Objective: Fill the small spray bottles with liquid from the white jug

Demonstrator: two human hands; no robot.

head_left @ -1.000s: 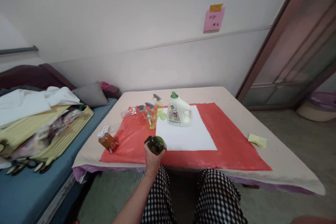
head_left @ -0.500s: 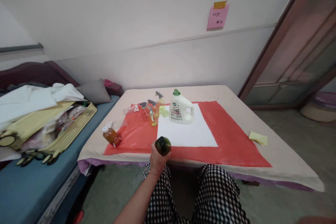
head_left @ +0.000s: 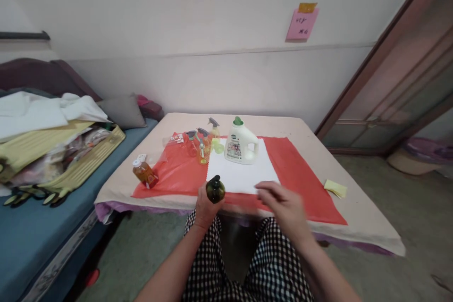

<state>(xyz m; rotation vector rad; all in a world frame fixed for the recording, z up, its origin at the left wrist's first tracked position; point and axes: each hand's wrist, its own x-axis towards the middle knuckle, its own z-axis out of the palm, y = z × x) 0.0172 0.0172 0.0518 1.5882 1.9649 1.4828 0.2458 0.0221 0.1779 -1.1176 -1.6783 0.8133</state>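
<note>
My left hand (head_left: 205, 208) is wrapped round a dark green pump bottle (head_left: 215, 191), held upright over the front edge of the table with its black pump head on top. To the right of the bottle, apart from it, my right hand (head_left: 283, 205) hangs in the air. Its fingers are partly bent and a bit blurred, and I see nothing in them. Behind the hands, a white detergent jug (head_left: 240, 144) with a green cap stands on a white cloth (head_left: 233, 177). Clear orange spray bottles (head_left: 203, 151) cluster left of the jug.
A red sheet (head_left: 293, 174) covers part of the cloth-topped table (head_left: 357, 212). A bottle of amber liquid (head_left: 145, 174) leans at the left. Folded yellow cloths (head_left: 336, 188) lie at the right. A bed (head_left: 85, 170) stands to the left, and a pink note (head_left: 302, 24) hangs on the wall.
My right hand has come into view from the lower right and moved up towards the bottle. The left hand keeps its hold on the pump bottle. The view has shifted slightly.
</note>
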